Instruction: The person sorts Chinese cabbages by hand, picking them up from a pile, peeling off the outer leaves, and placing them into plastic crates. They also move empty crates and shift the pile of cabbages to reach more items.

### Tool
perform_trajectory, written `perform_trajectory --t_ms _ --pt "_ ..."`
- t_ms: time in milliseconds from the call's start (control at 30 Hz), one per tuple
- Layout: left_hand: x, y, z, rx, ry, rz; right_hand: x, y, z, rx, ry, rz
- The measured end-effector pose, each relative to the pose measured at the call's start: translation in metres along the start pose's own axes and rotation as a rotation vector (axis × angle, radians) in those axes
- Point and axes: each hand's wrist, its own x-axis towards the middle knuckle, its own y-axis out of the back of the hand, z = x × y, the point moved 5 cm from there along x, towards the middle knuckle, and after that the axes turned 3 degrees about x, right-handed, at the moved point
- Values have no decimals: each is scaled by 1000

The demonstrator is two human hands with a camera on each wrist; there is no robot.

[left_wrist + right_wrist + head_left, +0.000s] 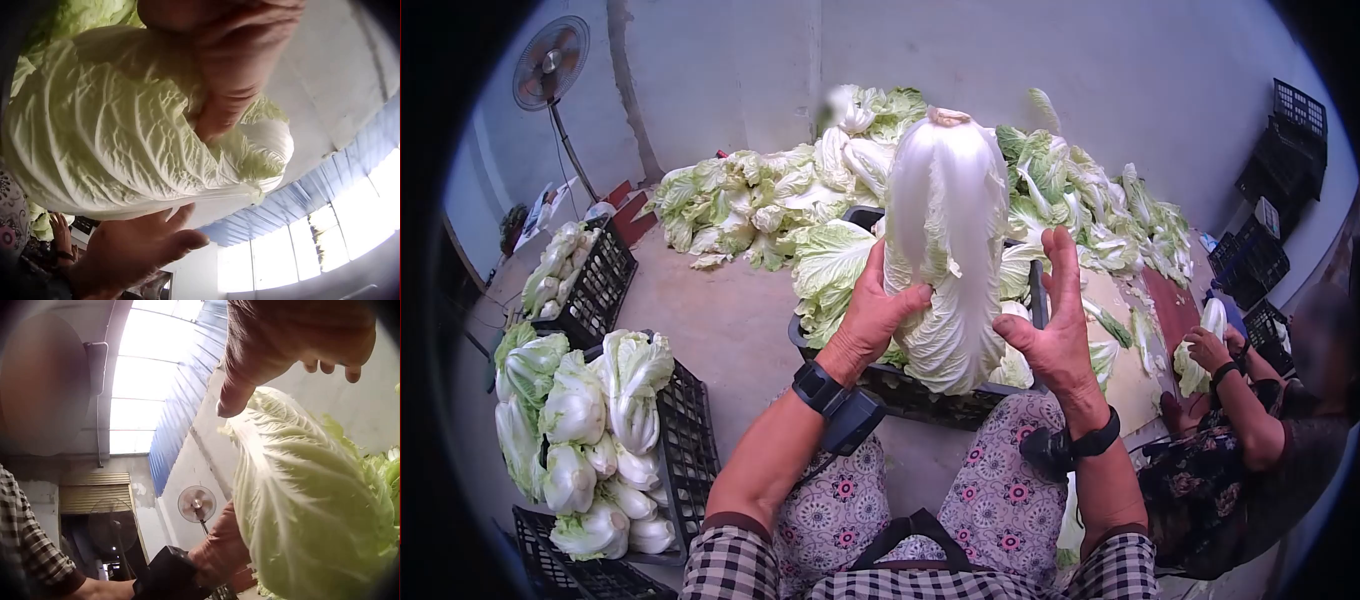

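A large napa cabbage (945, 230) is held upside down, its cut root end up and its leafy tip down. My left hand (872, 315) grips its left side, the thumb across the front leaves and the fingers hidden behind. In the left wrist view that thumb presses into the crinkled leaves. On the other side my right hand (1055, 335) has its fingers spread, thumb pointing at the cabbage; the right wrist view shows the right hand (294, 344) near the root end. Beneath the cabbage stands a black crate (935, 405) with more leafy cabbage in it.
A heap of loose leaves (745, 205) lies along the wall. Trimmed cabbages (600, 440) fill crates at the left, and a standing fan (551, 62) is behind. At the right another person (1240, 410) holds a cabbage; black crates (1250, 260) stand beyond.
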Motion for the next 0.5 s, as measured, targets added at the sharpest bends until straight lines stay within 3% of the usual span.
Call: perform_trajectory --t_ms 100,133,233,500 --pt "-7 -1 6 -48 41 -58 15 -11 21 36 -86 -104" --pt "-9 -2 4 -54 53 -76 13 -17 22 179 -189 -203" --pt "-10 -4 8 -41 50 -95 5 -37 15 487 -334 -253" --pt "-13 -10 1 -56 154 -132 -5 -34 26 508 -321 -124"
